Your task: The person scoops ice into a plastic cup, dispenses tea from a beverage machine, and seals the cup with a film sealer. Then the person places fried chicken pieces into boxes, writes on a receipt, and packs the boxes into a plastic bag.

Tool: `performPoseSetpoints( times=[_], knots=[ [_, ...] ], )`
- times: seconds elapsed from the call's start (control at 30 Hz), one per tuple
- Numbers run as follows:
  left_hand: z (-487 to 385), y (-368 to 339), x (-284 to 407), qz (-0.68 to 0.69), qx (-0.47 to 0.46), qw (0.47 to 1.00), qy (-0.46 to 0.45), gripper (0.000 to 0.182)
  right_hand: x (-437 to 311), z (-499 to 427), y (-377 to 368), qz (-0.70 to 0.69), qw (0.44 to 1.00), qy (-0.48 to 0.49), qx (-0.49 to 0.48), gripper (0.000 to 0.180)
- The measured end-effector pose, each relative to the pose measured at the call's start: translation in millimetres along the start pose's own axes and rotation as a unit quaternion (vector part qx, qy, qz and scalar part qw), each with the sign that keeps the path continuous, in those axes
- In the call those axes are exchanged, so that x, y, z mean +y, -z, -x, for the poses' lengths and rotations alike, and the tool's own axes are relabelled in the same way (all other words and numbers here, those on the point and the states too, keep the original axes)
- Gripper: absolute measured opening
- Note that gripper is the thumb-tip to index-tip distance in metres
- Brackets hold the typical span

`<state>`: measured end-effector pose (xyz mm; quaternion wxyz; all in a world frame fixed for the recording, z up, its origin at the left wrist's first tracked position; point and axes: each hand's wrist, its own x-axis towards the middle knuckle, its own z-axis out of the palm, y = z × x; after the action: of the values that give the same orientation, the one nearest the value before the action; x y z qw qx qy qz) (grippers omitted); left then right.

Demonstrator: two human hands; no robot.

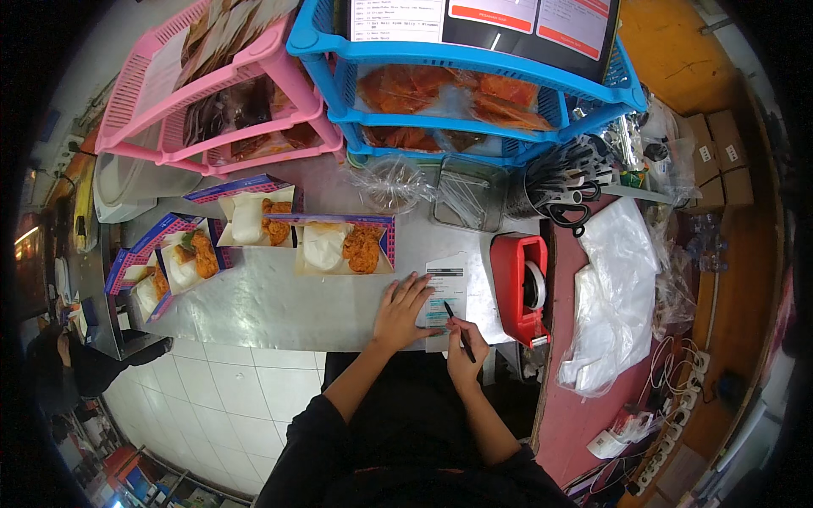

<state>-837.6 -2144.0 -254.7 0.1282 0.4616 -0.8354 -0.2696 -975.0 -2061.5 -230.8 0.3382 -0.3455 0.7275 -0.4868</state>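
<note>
A printed paper slip (456, 286) lies on the steel counter (254, 298) in front of me, with several lines marked in blue-green. My left hand (403, 311) is spread flat, its fingertips and thumb on the slip's left edge. In my right hand (468, 346) is a slim black pen (469, 351), its tip touching the slip near the coloured lines. Left of the slip, an open meal box (389, 251) holds a white-wrapped portion (322, 246) and a piece of fried chicken (362, 249). Several similar open boxes stand farther left.
A red tape dispenser (505, 279) stands right of the slip. Behind are a clear tub of thin sticks (470, 190), a holder with scissors (568, 216), and blue (457, 51) and pink (209, 149) racks of packets. Plastic bags (616, 286) lie right. Another person (70, 368) is at far left.
</note>
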Motion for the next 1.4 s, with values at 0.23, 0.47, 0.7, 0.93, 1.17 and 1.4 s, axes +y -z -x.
performPoseSetpoints(
  times=[0.23,0.47,0.7,0.93,1.17,1.4],
  knots=[
    [-1.0,1.7,0.3,-0.002,0.006,1.0,-0.003,0.078,-0.4,-1.1,3.3,0.01,0.999,0.023,-0.048,0.013],
    [0.1,0.0,0.5,0.014,0.008,1.0,0.0,0.076,2.4,2.9,9.9,0.017,0.997,-0.006,-0.08,0.013],
    [-0.6,0.4,-1.9,-0.004,0.014,1.0,-0.014,0.077,4.5,5.6,14.9,0.014,0.998,-0.008,-0.069,0.012],
    [-6.3,32.6,8.1,-0.048,0.018,0.998,-0.036,0.069,6.8,-11.4,4.6,0.295,0.928,0.187,-0.126,0.04],
    [-45.7,201.1,-74.4,-0.251,0.187,0.949,0.046,0.03,1.5,-57.6,-2.9,0.512,0.829,0.178,-0.138,0.048],
    [-2.2,195.5,-48.7,-0.107,-0.03,0.981,0.161,0.022,-84.2,-16.8,-82.0,0.037,0.948,0.042,-0.315,0.036]
  ],
)
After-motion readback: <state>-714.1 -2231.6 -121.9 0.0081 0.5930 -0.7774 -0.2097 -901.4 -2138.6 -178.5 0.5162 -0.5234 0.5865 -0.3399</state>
